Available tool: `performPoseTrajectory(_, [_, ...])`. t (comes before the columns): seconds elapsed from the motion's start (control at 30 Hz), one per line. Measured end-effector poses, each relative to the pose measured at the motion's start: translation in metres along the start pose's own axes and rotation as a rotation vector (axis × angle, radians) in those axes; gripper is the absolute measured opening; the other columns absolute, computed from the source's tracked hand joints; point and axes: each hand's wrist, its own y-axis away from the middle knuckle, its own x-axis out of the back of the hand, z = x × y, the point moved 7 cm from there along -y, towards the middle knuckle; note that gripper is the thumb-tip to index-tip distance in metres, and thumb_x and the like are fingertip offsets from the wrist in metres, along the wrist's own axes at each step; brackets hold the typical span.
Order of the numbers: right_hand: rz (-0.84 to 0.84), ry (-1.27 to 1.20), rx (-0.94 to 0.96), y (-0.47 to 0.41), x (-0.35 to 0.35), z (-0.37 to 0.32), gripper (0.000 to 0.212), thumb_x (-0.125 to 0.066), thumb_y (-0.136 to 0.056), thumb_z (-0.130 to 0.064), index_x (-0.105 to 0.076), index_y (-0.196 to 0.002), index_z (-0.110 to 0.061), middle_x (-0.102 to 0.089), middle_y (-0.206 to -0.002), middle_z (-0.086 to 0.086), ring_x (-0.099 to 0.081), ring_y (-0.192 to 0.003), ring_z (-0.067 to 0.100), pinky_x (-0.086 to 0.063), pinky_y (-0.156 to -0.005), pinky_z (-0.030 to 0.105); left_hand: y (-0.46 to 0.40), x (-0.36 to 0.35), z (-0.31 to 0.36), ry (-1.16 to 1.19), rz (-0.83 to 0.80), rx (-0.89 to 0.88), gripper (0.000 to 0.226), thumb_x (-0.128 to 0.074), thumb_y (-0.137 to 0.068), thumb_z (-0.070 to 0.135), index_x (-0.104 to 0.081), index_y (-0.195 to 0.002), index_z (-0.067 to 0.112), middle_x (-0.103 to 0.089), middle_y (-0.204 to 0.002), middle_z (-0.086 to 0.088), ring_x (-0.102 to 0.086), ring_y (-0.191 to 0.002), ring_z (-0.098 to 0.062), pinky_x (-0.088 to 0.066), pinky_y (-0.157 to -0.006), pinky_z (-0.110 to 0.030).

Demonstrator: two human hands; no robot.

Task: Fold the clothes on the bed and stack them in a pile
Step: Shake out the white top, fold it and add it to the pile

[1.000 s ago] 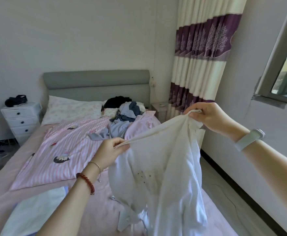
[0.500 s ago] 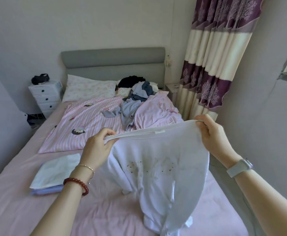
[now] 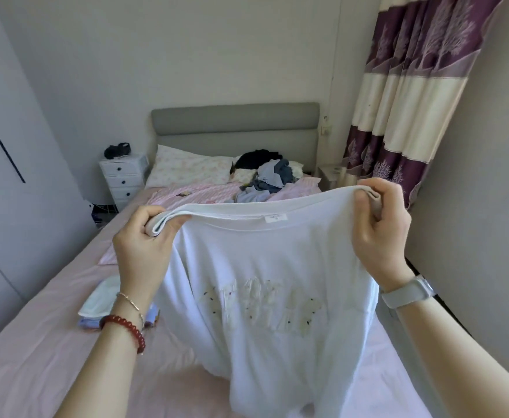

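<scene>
A white shirt [image 3: 265, 303] with a faint printed design hangs spread out in front of me above the pink bed [image 3: 30, 366]. My left hand [image 3: 143, 245] grips its left shoulder and my right hand [image 3: 380, 227] grips its right shoulder, so the neckline with its label is stretched between them. The shirt's lower part droops onto the sheet. A small stack of folded clothes [image 3: 96, 306], white on top of pale blue, lies on the bed left of my left wrist. A heap of unfolded grey, blue and black clothes [image 3: 265, 173] sits by the pillows.
A pink striped quilt [image 3: 199, 194] covers the far half of the bed below the grey headboard [image 3: 235, 128]. A white drawer unit [image 3: 123, 179] stands at the far left. A purple and cream curtain [image 3: 404, 95] hangs at the right, close to the wall.
My view has swung left to face the bed squarely. Both hands have pulled the shirt wider and closer, so its front now hangs flat between them.
</scene>
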Motion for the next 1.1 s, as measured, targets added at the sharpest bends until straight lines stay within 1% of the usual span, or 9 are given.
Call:
performPoseTrajectory(0.17, [0.037, -0.041, 0.115, -0.034, -0.015, 0.003, 0.021, -0.045, -0.093, -0.011, -0.062, -0.1, 0.0, -0.056, -0.079, -0.002, -0.043, -0.062, -0.006, -0.035, -0.062, 0.009, -0.041, -0.007, 0.016, 0.046, 0.015, -0.07, 0.021, -0.07, -0.069, 0.041, -0.052, -0.068, 0.032, -0.056, -0.063, 0.028, -0.045, -0.056, 0.009, -0.033, -0.055, -0.005])
performPoseTrajectory(0.27, [-0.003, -0.004, 0.115, -0.043, -0.037, 0.027, 0.021, -0.046, -0.094, -0.008, -0.063, -0.101, 0.001, -0.051, -0.07, 0.003, -0.041, -0.06, -0.006, -0.032, -0.06, 0.009, -0.063, -0.028, -0.009, 0.038, -0.033, -0.042, 0.036, -0.069, -0.064, 0.053, -0.056, -0.066, 0.02, -0.055, -0.059, 0.019, -0.041, -0.055, 0.002, -0.034, -0.054, -0.013])
performPoseTrajectory(0.4, [-0.123, 0.104, 0.038, -0.038, -0.091, 0.077, 0.02, -0.05, -0.091, -0.002, -0.065, -0.104, -0.001, -0.062, -0.079, 0.011, -0.049, -0.066, 0.011, -0.037, -0.067, 0.016, -0.08, -0.075, -0.079, -0.123, -0.172, 0.039, 0.045, -0.072, -0.064, 0.052, -0.059, -0.07, 0.009, -0.059, -0.063, -0.002, -0.046, -0.061, -0.014, -0.038, -0.061, -0.03])
performPoseTrajectory(0.57, [-0.329, 0.281, -0.198, -0.011, -0.192, 0.186, 0.022, -0.053, -0.092, -0.013, -0.067, -0.108, -0.013, -0.067, -0.09, 0.007, -0.056, -0.074, 0.021, -0.042, -0.072, 0.032, -0.098, -0.15, -0.203, -0.379, -0.323, 0.104, 0.042, -0.073, -0.068, 0.054, -0.051, -0.066, 0.018, -0.054, -0.056, 0.005, -0.053, -0.06, -0.023, -0.035, -0.055, -0.031])
performPoseTrajectory(0.63, [-0.414, 0.373, -0.305, 0.004, -0.242, 0.24, 0.025, -0.05, -0.094, -0.015, -0.065, -0.114, -0.015, -0.068, -0.104, 0.007, -0.061, -0.092, 0.027, -0.041, -0.079, 0.033, -0.105, -0.192, -0.264, -0.488, -0.403, 0.126, 0.042, -0.069, -0.072, 0.055, -0.053, -0.074, 0.016, -0.06, -0.067, -0.001, -0.058, -0.07, -0.03, -0.033, -0.058, -0.03])
performPoseTrajectory(0.7, [-0.568, 0.462, -0.434, 0.03, -0.295, 0.298, 0.034, -0.045, -0.096, -0.018, -0.055, -0.128, -0.017, -0.061, -0.122, 0.009, -0.056, -0.11, 0.028, -0.039, -0.083, 0.034, -0.101, -0.234, -0.335, -0.607, -0.515, 0.232, 0.045, -0.066, -0.077, 0.052, -0.056, -0.099, 0.013, -0.062, -0.101, -0.009, -0.056, -0.097, -0.031, -0.037, -0.071, -0.035])
performPoseTrajectory(0.83, [-0.878, 0.562, -0.672, 0.126, -0.362, 0.389, 0.055, -0.046, -0.096, -0.025, -0.025, -0.146, -0.019, -0.035, -0.143, 0.011, -0.037, -0.129, 0.029, -0.035, -0.1, 0.045, -0.038, -0.293, -0.446, -0.757, -0.791, 0.35, 0.067, -0.062, -0.084, 0.041, -0.033, -0.139, 0.016, -0.035, -0.139, -0.012, -0.031, -0.128, -0.032, -0.03, -0.101, -0.047])
performPoseTrajectory(0.97, [-1.083, 0.565, -0.826, 0.245, -0.348, 0.432, 0.052, -0.045, -0.096, -0.021, -0.028, -0.145, -0.016, -0.033, -0.146, 0.009, -0.033, -0.132, 0.028, -0.031, -0.105, 0.044, 0.073, -0.326, -0.494, -0.75, -1.082, 0.337, 0.061, -0.05, -0.091, 0.039, -0.027, -0.144, 0.02, -0.024, -0.15, -0.005, -0.02, -0.138, -0.024, -0.019, -0.111, -0.048])
performPoseTrajectory(1.1, [-1.053, 0.645, -1.099, 0.332, -0.276, 0.459, 0.044, -0.045, -0.096, -0.017, -0.038, -0.139, -0.009, -0.041, -0.139, 0.015, -0.037, -0.128, 0.031, -0.031, -0.105, 0.042, 0.176, -0.346, -0.506, -0.646, -1.327, 0.435, 0.057, -0.041, -0.096, 0.039, -0.02, -0.146, 0.021, -0.012, -0.156, -0.003, -0.01, -0.143, -0.023, -0.015, -0.113, -0.049])
